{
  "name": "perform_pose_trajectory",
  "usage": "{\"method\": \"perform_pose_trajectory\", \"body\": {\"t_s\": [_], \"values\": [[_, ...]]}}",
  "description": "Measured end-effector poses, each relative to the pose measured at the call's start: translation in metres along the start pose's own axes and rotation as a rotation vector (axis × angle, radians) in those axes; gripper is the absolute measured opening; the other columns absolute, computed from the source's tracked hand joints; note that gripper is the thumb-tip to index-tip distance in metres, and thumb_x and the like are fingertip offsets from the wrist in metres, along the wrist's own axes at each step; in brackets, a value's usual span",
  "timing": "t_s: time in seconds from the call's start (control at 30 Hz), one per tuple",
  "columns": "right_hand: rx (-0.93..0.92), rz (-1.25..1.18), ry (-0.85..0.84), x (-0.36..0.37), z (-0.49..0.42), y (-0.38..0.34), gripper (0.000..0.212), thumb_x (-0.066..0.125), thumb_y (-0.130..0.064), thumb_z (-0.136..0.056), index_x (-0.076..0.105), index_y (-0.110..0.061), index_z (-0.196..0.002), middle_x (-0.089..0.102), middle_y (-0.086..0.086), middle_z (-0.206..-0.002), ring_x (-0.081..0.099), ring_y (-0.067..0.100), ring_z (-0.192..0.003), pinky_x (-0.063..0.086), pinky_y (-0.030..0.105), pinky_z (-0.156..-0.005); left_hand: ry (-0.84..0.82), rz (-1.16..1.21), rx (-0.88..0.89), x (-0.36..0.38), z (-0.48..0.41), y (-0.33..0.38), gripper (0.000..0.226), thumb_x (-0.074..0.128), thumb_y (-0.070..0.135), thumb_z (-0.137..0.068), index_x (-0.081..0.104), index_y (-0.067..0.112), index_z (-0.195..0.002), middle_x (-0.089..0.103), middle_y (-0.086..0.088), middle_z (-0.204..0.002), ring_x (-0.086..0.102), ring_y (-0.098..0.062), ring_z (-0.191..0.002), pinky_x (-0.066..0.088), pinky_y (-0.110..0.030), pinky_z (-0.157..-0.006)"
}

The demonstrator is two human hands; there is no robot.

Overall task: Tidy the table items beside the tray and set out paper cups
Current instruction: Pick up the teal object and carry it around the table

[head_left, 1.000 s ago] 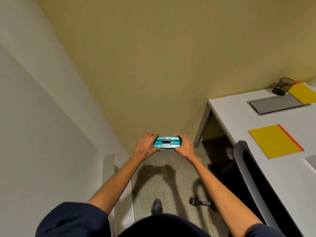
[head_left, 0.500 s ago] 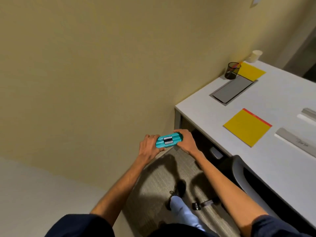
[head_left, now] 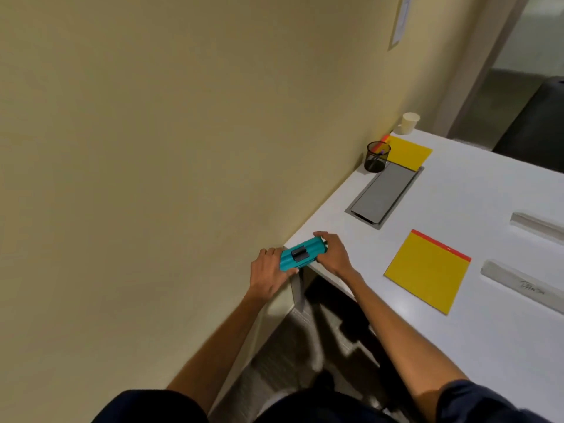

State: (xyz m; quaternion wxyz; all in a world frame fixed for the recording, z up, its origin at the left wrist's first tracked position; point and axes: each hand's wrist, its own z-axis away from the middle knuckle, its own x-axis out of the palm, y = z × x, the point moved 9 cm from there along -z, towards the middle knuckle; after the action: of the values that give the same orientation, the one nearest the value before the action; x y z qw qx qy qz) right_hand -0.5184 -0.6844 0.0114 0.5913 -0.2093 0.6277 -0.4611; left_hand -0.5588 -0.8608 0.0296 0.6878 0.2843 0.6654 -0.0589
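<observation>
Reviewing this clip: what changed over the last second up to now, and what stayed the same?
The person turned toward the white table, bringing the teal ridged case from over the floor to the table's near corner. A pale cup came into view at the far end. Unchanged: the left hand and right hand each grip one end of the case; nothing was let go.

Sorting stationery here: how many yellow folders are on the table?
2: near folder toward the front edge, far folder beside the mesh pen cup. Others may be off-frame.
</observation>
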Motion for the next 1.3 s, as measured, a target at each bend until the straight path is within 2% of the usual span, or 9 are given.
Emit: {"method": "perform_pose_trajectory", "body": {"t_s": [0.1,0.2,0.33,0.37,0.53,0.67,0.8,1.03,1.3], "values": [[0.01,0.027,0.014,-0.015,-0.022,0.01,0.06,0.069,-0.013,-0.079,0.048,-0.021,-0.135,0.052,0.01,-0.129,0.055,0.019,-0.111,0.044,0.023,-0.091,-0.043,0.003,0.03,0.009,-0.024,0.019,0.061,0.065,0.062,-0.075,0.055,0.021,-0.119,0.063,-0.001,-0.111,0.056,-0.018,-0.098,0.054,-0.033,-0.076],[0.036,0.009,0.081,-0.038,-0.048,0.019,0.062,0.072,-0.015,-0.079,0.046,-0.016,-0.135,0.052,0.011,-0.131,0.056,0.022,-0.114,0.047,0.028,-0.092,-0.042,0.089,0.004,0.007,-0.06,0.027,0.058,0.066,0.06,-0.075,0.058,0.019,-0.115,0.063,-0.003,-0.109,0.059,-0.023,-0.099,0.05,-0.035,-0.085],[0.068,0.023,0.16,-0.064,-0.076,0.032,0.056,0.075,-0.015,-0.076,0.052,-0.012,-0.128,0.057,0.01,-0.125,0.054,0.019,-0.111,0.05,0.032,-0.092,0.103,0.031,0.156,0.008,-0.103,0.05,0.056,0.069,0.065,-0.066,0.065,0.011,-0.08,0.064,-0.003,-0.069,0.063,-0.02,-0.058,0.049,-0.022,-0.047],[0.073,0.028,0.161,-0.069,-0.086,0.035,0.055,0.075,-0.015,-0.076,0.053,-0.012,-0.126,0.058,0.009,-0.124,0.054,0.019,-0.11,0.049,0.031,-0.091,0.109,0.024,0.166,0.014,-0.114,0.052,0.057,0.07,0.066,-0.063,0.063,0.011,-0.077,0.063,-0.003,-0.067,0.062,-0.019,-0.055,0.048,-0.021,-0.044],[0.152,0.012,0.19,-0.091,-0.135,0.06,0.044,0.072,-0.012,-0.078,0.058,-0.012,-0.12,0.059,0.009,-0.121,0.057,0.023,-0.111,0.052,0.038,-0.094,-0.037,0.112,0.037,0.038,-0.168,0.06,0.065,0.07,0.069,-0.063,0.058,0.018,-0.1,0.066,0.002,-0.094,0.064,-0.017,-0.086,0.05,-0.027,-0.064],[0.197,0.04,0.202,-0.114,-0.172,0.068,0.034,0.063,-0.007,-0.082,0.062,-0.011,-0.115,0.058,0.012,-0.121,0.057,0.026,-0.111,0.053,0.034,-0.091,-0.016,0.135,0.058,0.052,-0.215,0.079,0.063,0.067,0.071,-0.065,0.053,0.021,-0.099,0.061,0.005,-0.092,0.059,-0.016,-0.085,0.05,-0.028,-0.066],[0.229,0.055,0.22,-0.136,-0.203,0.079,0.029,0.057,-0.008,-0.088,0.063,-0.007,-0.117,0.056,0.015,-0.128,0.054,0.027,-0.116,0.049,0.034,-0.096,-0.002,0.134,0.078,0.071,-0.246,0.101,0.06,0.071,0.067,-0.066,0.054,0.016,-0.095,0.058,0.001,-0.085,0.056,-0.017,-0.077,0.043,-0.025,-0.058],[0.295,0.01,0.263,-0.161,-0.232,0.118,0.041,0.072,-0.022,-0.084,0.06,-0.006,-0.119,0.057,0.013,-0.127,0.058,0.024,-0.112,0.051,0.029,-0.091,-0.015,0.155,0.055,0.107,-0.276,0.139,0.057,0.073,0.061,-0.07,0.055,0.013,-0.096,0.058,-0.002,-0.086,0.055,-0.015,-0.077,0.038,-0.024,-0.057],[0.284,0.131,0.06,-0.162,-0.293,0.146,0.046,0.074,-0.02,-0.082,0.059,-0.007,-0.123,0.052,0.016,-0.131,0.055,0.028,-0.115,0.05,0.037,-0.097,-0.109,0.219,-0.079,0.157,-0.316,0.14,0.06,0.073,0.054,-0.074,0.054,0.009,-0.109,0.061,-0.007,-0.1,0.06,-0.02,-0.089,0.052,-0.03,-0.072]]}}
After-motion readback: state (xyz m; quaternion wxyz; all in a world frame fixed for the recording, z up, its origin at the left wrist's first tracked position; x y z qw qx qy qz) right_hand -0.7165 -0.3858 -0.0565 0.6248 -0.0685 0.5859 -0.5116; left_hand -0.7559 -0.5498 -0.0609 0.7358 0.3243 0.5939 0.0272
